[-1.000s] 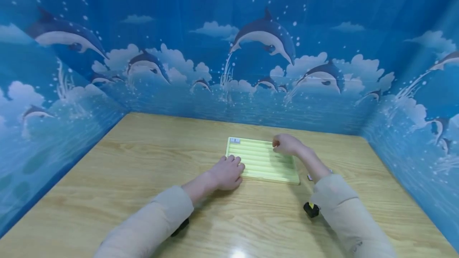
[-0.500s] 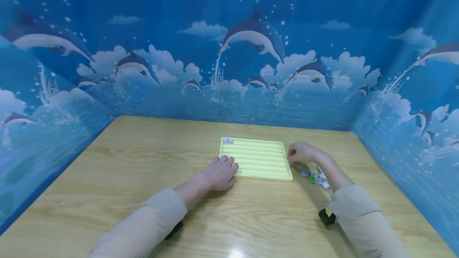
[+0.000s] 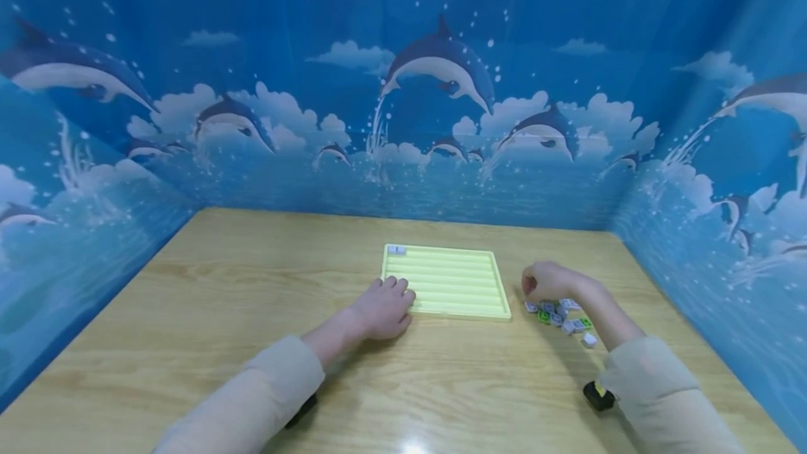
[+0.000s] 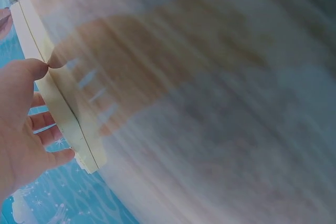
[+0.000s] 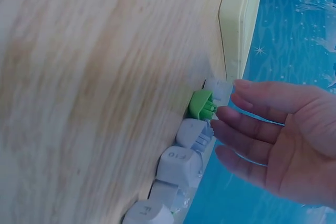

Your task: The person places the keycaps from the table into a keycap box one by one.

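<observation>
My left hand (image 3: 381, 308) holds the front left corner of a pale yellow ridged tray (image 3: 454, 315). In the left wrist view the thumb (image 4: 32, 68) presses the tray's front wall (image 4: 62, 98) and the other fingers lie along its far side. Two pale keycaps (image 3: 396, 250) sit in the tray's back left corner. My right hand (image 3: 550, 281) is over a pile of loose keycaps (image 3: 556, 318) right of the tray. Its fingers are loosely bent, with nothing visible between them, and the fingertips are right at a green keycap (image 5: 201, 104) and a white keycap (image 5: 193, 133).
Single keycaps lie at the pile's near side, one white keycap (image 3: 589, 340) apart from the others. Black wrist devices show under both sleeves (image 3: 662, 384). A blue dolphin-print curtain (image 3: 353, 181) borders the wooden table (image 3: 302, 244) at the back and sides.
My right hand has moved from over the tray's back right, rightward and nearer, to the keycap pile. The head view has shifted slightly right; the left hand stays on the tray.
</observation>
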The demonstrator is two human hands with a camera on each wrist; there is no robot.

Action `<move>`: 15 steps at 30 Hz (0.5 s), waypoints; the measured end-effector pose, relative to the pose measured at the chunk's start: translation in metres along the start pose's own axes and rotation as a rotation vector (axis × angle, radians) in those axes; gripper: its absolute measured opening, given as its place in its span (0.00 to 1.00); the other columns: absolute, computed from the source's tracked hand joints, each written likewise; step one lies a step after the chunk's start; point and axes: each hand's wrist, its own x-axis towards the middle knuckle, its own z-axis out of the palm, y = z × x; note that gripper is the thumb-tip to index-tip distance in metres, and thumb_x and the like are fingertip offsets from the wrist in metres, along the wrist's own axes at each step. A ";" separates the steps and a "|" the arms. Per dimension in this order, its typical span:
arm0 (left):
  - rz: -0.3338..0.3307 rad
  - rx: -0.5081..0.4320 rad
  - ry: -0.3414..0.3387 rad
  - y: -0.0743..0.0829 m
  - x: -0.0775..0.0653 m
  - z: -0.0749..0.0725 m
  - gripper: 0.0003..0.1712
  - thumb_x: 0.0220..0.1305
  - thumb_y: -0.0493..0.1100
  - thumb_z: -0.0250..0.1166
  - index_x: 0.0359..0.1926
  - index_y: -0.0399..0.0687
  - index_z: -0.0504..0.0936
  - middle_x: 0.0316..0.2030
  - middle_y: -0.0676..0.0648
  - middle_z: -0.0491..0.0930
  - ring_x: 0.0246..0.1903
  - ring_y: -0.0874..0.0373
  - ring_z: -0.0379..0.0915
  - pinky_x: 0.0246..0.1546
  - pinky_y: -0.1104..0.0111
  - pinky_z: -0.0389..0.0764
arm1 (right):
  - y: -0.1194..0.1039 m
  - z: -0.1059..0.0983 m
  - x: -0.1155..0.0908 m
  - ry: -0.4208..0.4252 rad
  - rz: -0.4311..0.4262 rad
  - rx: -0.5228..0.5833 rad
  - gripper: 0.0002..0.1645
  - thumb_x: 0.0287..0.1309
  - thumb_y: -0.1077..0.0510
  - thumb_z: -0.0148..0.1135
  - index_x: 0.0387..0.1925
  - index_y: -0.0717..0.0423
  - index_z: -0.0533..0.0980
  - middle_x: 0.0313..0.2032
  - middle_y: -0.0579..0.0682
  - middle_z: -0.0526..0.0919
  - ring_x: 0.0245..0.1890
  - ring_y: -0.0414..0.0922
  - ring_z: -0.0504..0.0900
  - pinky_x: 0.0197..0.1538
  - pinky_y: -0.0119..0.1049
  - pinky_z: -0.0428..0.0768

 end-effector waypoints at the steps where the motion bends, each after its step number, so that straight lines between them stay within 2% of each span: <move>1: -0.001 -0.005 0.001 0.000 0.000 0.000 0.21 0.65 0.52 0.53 0.53 0.44 0.72 0.46 0.45 0.70 0.48 0.50 0.66 0.54 0.53 0.68 | 0.000 0.001 -0.001 -0.008 0.008 -0.002 0.07 0.48 0.62 0.65 0.30 0.57 0.74 0.28 0.48 0.74 0.29 0.44 0.71 0.32 0.37 0.72; 8: 0.016 0.006 0.019 0.001 -0.001 0.000 0.20 0.65 0.51 0.53 0.51 0.44 0.72 0.43 0.46 0.69 0.46 0.51 0.66 0.53 0.55 0.69 | -0.001 0.005 -0.005 -0.049 0.032 -0.023 0.10 0.49 0.59 0.68 0.29 0.56 0.73 0.28 0.48 0.72 0.28 0.44 0.69 0.31 0.37 0.70; 15: 0.011 0.018 0.021 0.001 -0.002 0.000 0.21 0.65 0.51 0.53 0.52 0.43 0.72 0.44 0.46 0.69 0.46 0.51 0.66 0.52 0.55 0.69 | -0.011 0.005 -0.002 -0.067 0.019 -0.037 0.10 0.47 0.60 0.67 0.28 0.56 0.73 0.27 0.48 0.71 0.27 0.44 0.68 0.30 0.36 0.68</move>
